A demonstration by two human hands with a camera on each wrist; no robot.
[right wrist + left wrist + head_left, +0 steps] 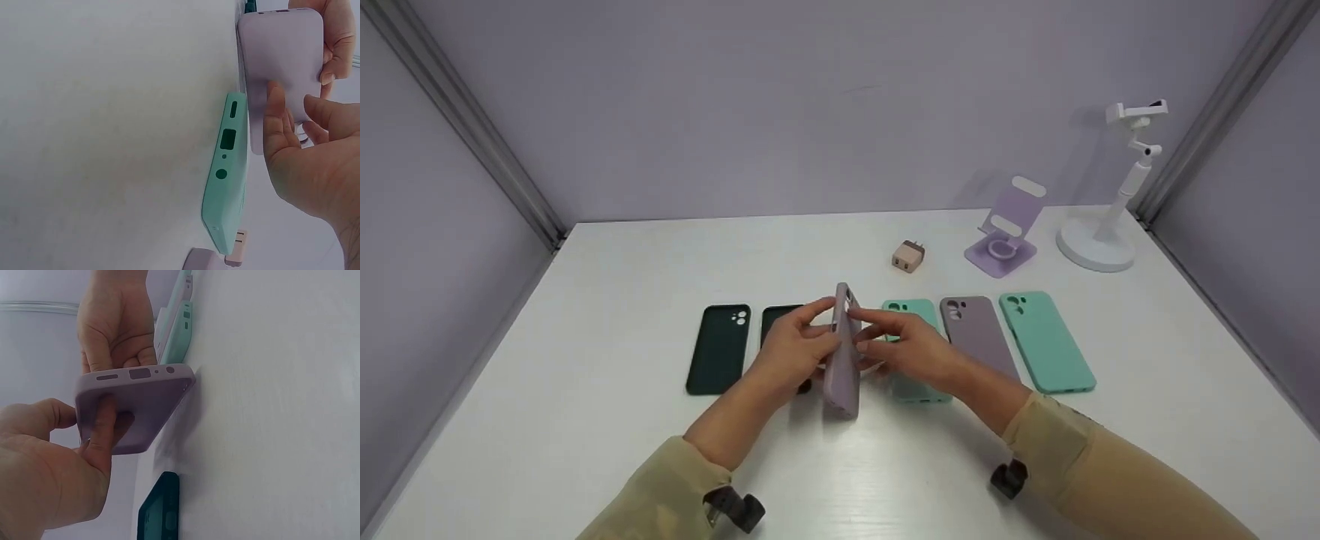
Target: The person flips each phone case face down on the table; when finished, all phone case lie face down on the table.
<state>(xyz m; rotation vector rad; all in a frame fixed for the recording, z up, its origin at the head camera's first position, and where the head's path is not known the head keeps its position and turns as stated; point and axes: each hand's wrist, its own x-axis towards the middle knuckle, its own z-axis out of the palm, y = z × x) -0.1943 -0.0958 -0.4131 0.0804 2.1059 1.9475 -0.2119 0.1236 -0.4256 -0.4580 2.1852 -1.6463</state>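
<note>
A light purple phone case [841, 379] stands on its long edge above the table, its back turned to the right. My left hand [789, 346] grips it by the upper side edge, with some fingers [103, 430] reaching into the hollow inside. On the other side, the fingers of my right hand [911, 346] touch the case's back around the camera cutout, fairly straight. In the right wrist view, the right hand [315, 146] lies against the smooth back. Partly behind the left hand is a dark green phone case [775, 319]; a mint green case [919, 386] lies behind the right hand.
Another dark green case [718, 351] lies on the left, and a purple case [979, 334] and a mint green case [1048, 343] on the right. Behind them stand a pink charger plug [908, 256], a purple phone stand [1011, 214] and a white phone holder [1099, 244].
</note>
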